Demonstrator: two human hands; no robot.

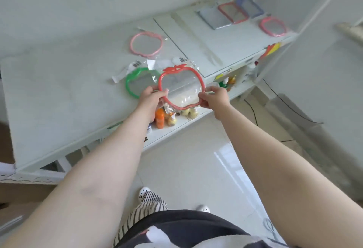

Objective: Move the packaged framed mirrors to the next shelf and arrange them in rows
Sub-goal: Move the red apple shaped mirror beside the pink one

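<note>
Left hand (150, 100) pinches red apple mirror (181, 88) left rim | right hand (213, 98) pinches right rim | held above shelf (59, 94) | green mirror (137, 81) just behind

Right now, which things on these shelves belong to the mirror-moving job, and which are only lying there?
Belong to the job:
- red apple mirror, held by left hand and right hand
- green apple mirror
- pink apple mirror
- far pink mirror
- rectangular mirrors

Just lying about:
- orange bottle on the lower shelf
- yellow toys beside it
</note>
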